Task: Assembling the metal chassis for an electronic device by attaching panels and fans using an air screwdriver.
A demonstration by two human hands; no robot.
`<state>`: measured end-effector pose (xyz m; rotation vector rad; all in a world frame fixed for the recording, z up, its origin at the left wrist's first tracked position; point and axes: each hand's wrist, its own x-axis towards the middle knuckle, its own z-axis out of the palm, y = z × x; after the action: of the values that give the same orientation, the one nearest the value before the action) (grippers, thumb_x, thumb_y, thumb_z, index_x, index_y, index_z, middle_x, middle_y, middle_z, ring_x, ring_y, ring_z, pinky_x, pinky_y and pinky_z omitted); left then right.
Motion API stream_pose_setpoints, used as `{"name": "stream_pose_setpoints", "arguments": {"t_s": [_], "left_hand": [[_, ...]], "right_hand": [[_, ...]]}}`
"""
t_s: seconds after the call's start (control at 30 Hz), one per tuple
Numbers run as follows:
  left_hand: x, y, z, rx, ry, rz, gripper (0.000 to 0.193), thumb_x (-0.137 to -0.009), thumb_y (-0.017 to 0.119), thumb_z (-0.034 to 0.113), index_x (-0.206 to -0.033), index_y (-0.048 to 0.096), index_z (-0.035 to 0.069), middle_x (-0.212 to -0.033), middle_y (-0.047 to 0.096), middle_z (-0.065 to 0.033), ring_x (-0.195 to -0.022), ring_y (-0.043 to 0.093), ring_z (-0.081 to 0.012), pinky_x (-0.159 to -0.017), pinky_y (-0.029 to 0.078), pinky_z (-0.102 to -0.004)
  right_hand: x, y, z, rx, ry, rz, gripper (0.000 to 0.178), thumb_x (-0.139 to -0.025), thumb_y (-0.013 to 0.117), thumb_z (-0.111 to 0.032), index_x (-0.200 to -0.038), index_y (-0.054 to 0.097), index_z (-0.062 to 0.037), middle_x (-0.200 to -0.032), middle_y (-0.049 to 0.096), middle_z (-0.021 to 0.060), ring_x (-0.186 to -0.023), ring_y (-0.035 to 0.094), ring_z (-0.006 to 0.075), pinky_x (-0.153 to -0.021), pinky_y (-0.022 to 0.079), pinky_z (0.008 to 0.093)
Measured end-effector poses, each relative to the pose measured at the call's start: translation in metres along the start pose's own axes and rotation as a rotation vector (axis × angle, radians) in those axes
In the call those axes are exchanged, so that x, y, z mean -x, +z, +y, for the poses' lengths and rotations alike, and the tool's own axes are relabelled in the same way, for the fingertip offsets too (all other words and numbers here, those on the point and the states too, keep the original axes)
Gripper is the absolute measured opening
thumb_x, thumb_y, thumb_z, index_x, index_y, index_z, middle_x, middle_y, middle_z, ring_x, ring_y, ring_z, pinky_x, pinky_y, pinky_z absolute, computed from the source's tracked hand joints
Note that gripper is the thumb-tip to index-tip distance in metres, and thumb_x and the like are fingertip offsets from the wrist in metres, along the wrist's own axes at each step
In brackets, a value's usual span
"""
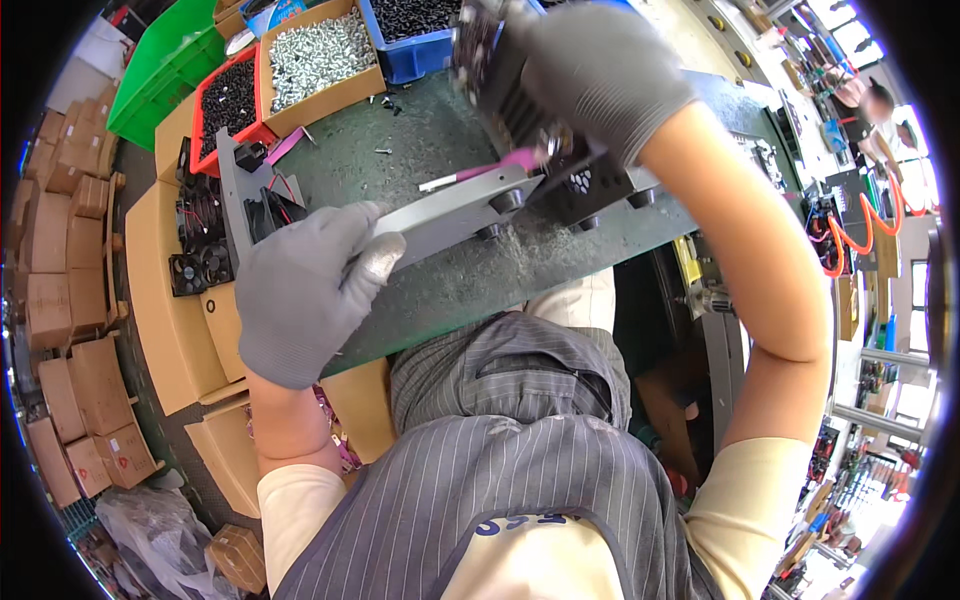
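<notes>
My left hand [315, 290], in a grey glove, is closed around the end of a grey metal casing [450, 218] with round black feet along its lower edge. An upright grey metal plate [234, 190] with black fans [272, 210] stands just beyond that hand. My gloved right hand [605, 80] is raised at the far side, smeared by motion, its fingers curled over a blurred dark metal part [495, 75]. Below it lies a black perforated panel [590, 185] with black feet. A purple-and-white strip [480, 172] lies behind the casing; its far end is blurred.
Silver screws fill a cardboard box [378, 82] at the back, beside a red bin [268, 132] and a blue bin [405, 68] of black screws. A green crate [150, 95] stands far left. More fans [190, 272] sit near cartons. Loose screws [383, 151] dot the green mat [400, 315].
</notes>
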<state>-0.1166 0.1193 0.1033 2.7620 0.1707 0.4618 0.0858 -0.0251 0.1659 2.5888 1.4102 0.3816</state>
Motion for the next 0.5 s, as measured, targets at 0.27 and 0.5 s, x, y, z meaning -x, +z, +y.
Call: {"name": "stream_pose_setpoints", "arguments": {"t_s": [0.27, 0.5], "left_hand": [[-0.005, -0.003, 0.005, -0.084, -0.031, -0.048, 0.027, -0.083, 0.059, 0.033, -0.092, 0.064, 0.008, -0.078, 0.062, -0.0112, -0.071, 0.060, -0.0303, -0.061, 0.046, -0.0374], [0.000, 0.007, 0.000, -0.169, 0.010, 0.075, 0.036, -0.086, 0.051, 0.046, -0.087, 0.061, 0.011, -0.071, 0.058, -0.0075, -0.061, 0.058, -0.0269, -0.053, 0.043, -0.0370]], "right_hand": [[0.000, 0.057, -0.020, -0.451, 0.138, 0.217, 0.045, -0.069, 0.059, -0.019, -0.114, 0.058, -0.0186, -0.070, 0.061, 0.0115, -0.063, 0.061, 0.0299, -0.058, 0.048, 0.0392], [0.016, 0.054, -0.035, -1.299, 0.279, 0.259, 0.056, -0.068, 0.067, -0.018, -0.121, 0.052, -0.0093, -0.105, 0.061, 0.0187, -0.096, 0.062, 0.0241, -0.079, 0.049, 0.0292]]}}
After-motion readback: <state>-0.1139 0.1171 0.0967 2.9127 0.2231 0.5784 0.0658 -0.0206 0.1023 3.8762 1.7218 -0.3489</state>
